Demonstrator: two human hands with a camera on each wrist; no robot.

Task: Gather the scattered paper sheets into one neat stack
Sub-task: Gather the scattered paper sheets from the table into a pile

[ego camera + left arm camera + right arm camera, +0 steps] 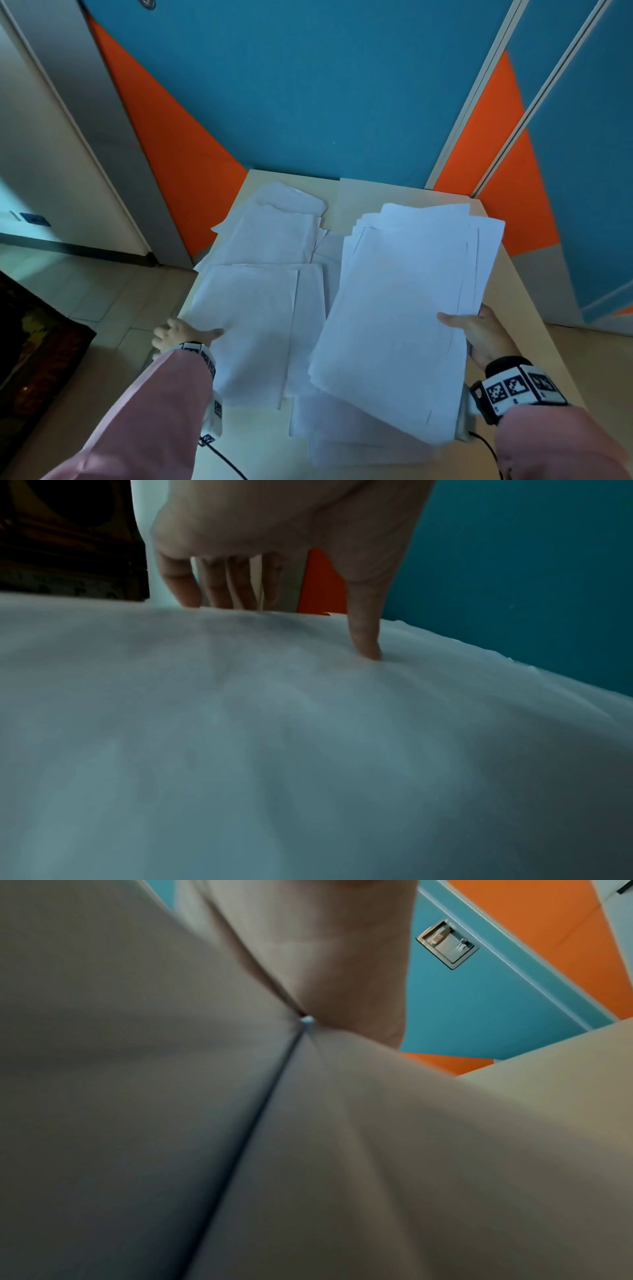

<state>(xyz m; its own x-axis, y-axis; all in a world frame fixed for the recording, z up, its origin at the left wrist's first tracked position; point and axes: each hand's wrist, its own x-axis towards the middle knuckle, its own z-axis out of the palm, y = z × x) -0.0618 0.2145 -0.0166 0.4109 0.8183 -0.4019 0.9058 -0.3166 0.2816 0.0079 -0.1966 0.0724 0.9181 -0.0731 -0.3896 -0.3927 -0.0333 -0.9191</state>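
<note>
White paper sheets lie scattered on a beige table [534,325]. My right hand [479,332] holds a fanned stack of sheets [404,308] by its right edge, tilted above the table, thumb on top and fingers hidden beneath. My left hand [186,334] pinches the left edge of a loose sheet [250,325] at the table's left side. In the left wrist view its thumb [366,631] presses on that sheet [308,750], with the fingers [212,588] going behind the edge. More sheets [274,233] lie at the far left, and others [342,445] under the stack. The right wrist view is filled by blurred paper [137,1096].
Blue and orange wall panels [308,85] stand right behind the table. A grey door frame [102,137] and tiled floor [113,291] are to the left, with a dark object [30,335] on the floor. A black cable [226,459] runs off the near table edge.
</note>
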